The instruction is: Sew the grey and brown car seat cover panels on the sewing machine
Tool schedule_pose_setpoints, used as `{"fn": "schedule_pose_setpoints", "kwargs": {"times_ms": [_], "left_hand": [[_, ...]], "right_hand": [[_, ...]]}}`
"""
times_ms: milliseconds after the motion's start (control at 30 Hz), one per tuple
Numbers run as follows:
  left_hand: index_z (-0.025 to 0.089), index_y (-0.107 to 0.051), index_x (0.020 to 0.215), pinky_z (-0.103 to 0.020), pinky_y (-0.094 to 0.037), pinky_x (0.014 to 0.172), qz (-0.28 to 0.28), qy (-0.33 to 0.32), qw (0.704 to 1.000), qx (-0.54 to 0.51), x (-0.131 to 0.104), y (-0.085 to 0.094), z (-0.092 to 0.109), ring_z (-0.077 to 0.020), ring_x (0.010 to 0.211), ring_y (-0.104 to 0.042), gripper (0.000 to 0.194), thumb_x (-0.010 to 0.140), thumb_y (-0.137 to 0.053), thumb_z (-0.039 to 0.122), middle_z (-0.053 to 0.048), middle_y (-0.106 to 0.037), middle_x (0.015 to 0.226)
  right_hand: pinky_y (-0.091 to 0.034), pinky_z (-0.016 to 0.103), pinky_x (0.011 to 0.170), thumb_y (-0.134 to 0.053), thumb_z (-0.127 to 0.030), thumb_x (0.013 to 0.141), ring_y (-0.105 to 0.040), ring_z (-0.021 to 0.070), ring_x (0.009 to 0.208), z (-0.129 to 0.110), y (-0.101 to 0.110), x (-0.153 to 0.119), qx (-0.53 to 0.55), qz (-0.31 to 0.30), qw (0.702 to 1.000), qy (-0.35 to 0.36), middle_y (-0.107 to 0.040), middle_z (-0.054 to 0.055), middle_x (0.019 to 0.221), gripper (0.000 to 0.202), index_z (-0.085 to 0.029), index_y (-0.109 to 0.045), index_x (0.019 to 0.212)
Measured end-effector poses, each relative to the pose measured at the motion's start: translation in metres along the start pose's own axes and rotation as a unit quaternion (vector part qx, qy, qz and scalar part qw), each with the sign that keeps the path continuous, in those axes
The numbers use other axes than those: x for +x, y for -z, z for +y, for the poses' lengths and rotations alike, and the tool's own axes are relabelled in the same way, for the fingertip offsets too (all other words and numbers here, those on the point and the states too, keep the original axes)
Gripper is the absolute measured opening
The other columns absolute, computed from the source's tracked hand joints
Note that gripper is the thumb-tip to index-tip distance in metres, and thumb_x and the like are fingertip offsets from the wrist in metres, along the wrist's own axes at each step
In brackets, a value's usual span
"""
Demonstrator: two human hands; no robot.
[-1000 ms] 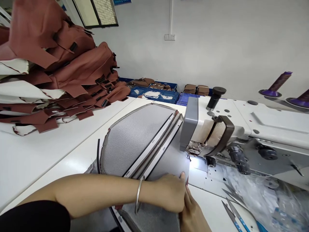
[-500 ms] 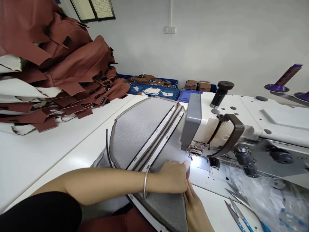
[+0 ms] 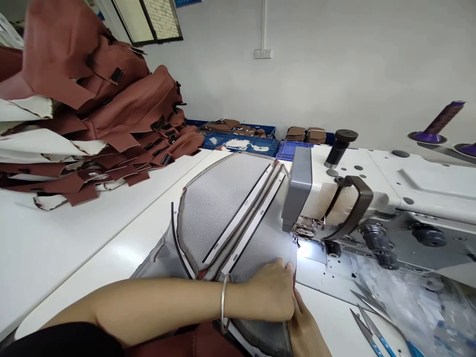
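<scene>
A grey fabric piece [image 3: 219, 198] with white and black strips lies on the white table, its right edge under the head of the sewing machine [image 3: 297, 191]. My left hand [image 3: 273, 290], with a silver bangle at the wrist, is closed on the fabric's right edge, a little in front of the lit needle area. Just below it, my right hand [image 3: 303, 322] holds the same edge from the side, its fingers partly hidden under the cloth. Dark red material shows at that edge between the hands and the needle, and more of it lies low in the frame.
Reddish-brown covers [image 3: 122, 109] are heaped at the left. Blue crates [image 3: 238, 144] with brown pieces stand behind the table. Scissors [image 3: 372, 332] and clear plastic bags [image 3: 405, 297] lie at the right. A thread cone [image 3: 442, 124] stands at the far right.
Both hands and the near part of the fabric appear slightly lower in the view. The heap, crates and window have shifted down and right as the view moved.
</scene>
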State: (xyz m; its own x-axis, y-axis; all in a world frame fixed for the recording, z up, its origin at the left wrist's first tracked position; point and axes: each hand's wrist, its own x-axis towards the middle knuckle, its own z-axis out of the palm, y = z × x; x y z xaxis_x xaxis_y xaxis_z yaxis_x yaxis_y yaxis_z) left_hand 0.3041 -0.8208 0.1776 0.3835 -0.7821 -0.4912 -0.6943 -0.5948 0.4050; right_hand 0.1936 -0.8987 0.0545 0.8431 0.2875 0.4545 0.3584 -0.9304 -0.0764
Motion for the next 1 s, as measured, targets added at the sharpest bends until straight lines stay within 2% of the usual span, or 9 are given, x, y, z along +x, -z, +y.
{"fn": "schedule_pose_setpoints", "kwargs": {"times_ms": [133, 267, 367, 500, 600, 733, 800, 900, 1000], "left_hand": [[0.009, -0.053, 0.113, -0.032, -0.044, 0.08, 0.003, -0.01, 1.0, 0.025, 0.008, 0.004, -0.002, -0.0239, 0.093, -0.053, 0.043, 0.071, -0.046, 0.012, -0.015, -0.056, 0.108], [0.009, -0.052, 0.11, -0.032, -0.044, 0.079, 0.033, -0.024, 0.999, 0.031, 0.017, 0.008, -0.004, -0.0233, 0.092, -0.051, 0.036, 0.076, -0.043, 0.013, -0.015, -0.056, 0.104], [0.011, -0.055, 0.099, -0.033, -0.042, 0.083, 0.052, -0.047, 0.997, 0.032, 0.024, 0.006, -0.007, -0.023, 0.093, -0.05, 0.026, 0.078, -0.04, 0.014, -0.015, -0.056, 0.101], [0.013, -0.053, 0.093, -0.03, -0.042, 0.081, 0.08, -0.004, 0.997, -0.004, 0.029, 0.008, -0.009, -0.02, 0.09, -0.048, 0.024, 0.071, -0.044, 0.011, -0.011, -0.055, 0.098], [0.012, -0.054, 0.095, -0.026, -0.043, 0.075, 0.043, 0.036, 0.998, -0.041, 0.027, 0.02, -0.003, -0.0179, 0.087, -0.049, 0.03, 0.065, -0.049, 0.009, -0.01, -0.054, 0.1], [0.009, -0.054, 0.102, -0.03, -0.045, 0.07, -0.006, 0.108, 0.993, -0.039, 0.015, 0.032, 0.017, -0.0221, 0.089, -0.052, 0.04, 0.062, -0.054, 0.012, -0.015, -0.05, 0.11], [0.008, -0.053, 0.106, -0.035, -0.046, 0.073, 0.005, 0.11, 0.994, -0.004, 0.005, 0.025, 0.025, -0.0264, 0.093, -0.052, 0.048, 0.059, -0.058, 0.016, -0.018, -0.047, 0.115], [0.008, -0.051, 0.111, -0.043, -0.046, 0.078, 0.026, 0.047, 0.997, 0.059, -0.009, 0.005, 0.028, -0.0307, 0.097, -0.05, 0.051, 0.062, -0.057, 0.022, -0.02, -0.047, 0.116], [0.008, -0.053, 0.11, -0.041, -0.047, 0.08, 0.008, 0.021, 0.997, 0.073, -0.014, -0.009, 0.021, -0.0306, 0.097, -0.054, 0.043, 0.068, -0.051, 0.017, -0.021, -0.055, 0.11]], "right_hand": [[-0.052, 0.046, 0.084, -0.043, -0.008, 0.072, -0.051, 0.0355, 0.112, -0.001, -0.005, 0.006, 0.017, 0.135, 0.989, -0.05, -0.061, 0.021, 0.11, 0.049, -0.002, -0.058, 0.119], [-0.047, 0.051, 0.09, -0.043, -0.012, 0.073, -0.049, 0.0351, 0.115, 0.007, 0.011, 0.021, 0.017, 0.111, 0.994, -0.004, -0.058, 0.02, 0.118, 0.051, -0.006, -0.055, 0.122], [-0.038, 0.055, 0.098, -0.046, -0.015, 0.077, -0.053, 0.0311, 0.109, 0.01, 0.018, 0.029, 0.033, 0.136, 0.99, -0.014, -0.063, 0.014, 0.11, 0.043, -0.014, -0.059, 0.119], [-0.047, 0.036, 0.083, -0.049, -0.018, 0.08, -0.06, 0.0206, 0.081, -0.005, 0.005, 0.024, 0.044, 0.092, 0.995, -0.003, -0.067, 0.003, 0.076, 0.025, -0.024, -0.066, 0.097], [-0.047, 0.029, 0.066, -0.046, -0.024, 0.085, -0.056, 0.0164, 0.062, -0.023, -0.007, 0.014, 0.021, 0.082, 0.996, 0.017, -0.061, 0.002, 0.063, 0.02, -0.022, -0.066, 0.085], [-0.046, 0.03, 0.065, -0.046, -0.03, 0.088, -0.054, 0.015, 0.06, -0.044, -0.012, 0.004, 0.004, 0.091, 0.996, 0.025, -0.061, 0.002, 0.067, 0.022, -0.019, -0.064, 0.087], [-0.046, 0.032, 0.067, -0.047, -0.026, 0.085, -0.056, 0.0185, 0.067, -0.052, -0.011, 0.002, -0.005, 0.092, 0.996, 0.018, -0.063, 0.005, 0.071, 0.019, -0.02, -0.065, 0.083], [-0.046, 0.035, 0.064, -0.049, -0.015, 0.073, -0.055, 0.0229, 0.067, -0.06, -0.007, 0.0, -0.012, 0.125, 0.992, 0.008, -0.062, 0.008, 0.065, 0.016, -0.02, -0.064, 0.07], [-0.046, 0.039, 0.062, -0.05, -0.009, 0.063, -0.053, 0.0245, 0.062, -0.062, -0.001, 0.0, -0.027, 0.165, 0.986, 0.002, -0.059, 0.011, 0.061, 0.016, -0.015, -0.065, 0.065]]}}
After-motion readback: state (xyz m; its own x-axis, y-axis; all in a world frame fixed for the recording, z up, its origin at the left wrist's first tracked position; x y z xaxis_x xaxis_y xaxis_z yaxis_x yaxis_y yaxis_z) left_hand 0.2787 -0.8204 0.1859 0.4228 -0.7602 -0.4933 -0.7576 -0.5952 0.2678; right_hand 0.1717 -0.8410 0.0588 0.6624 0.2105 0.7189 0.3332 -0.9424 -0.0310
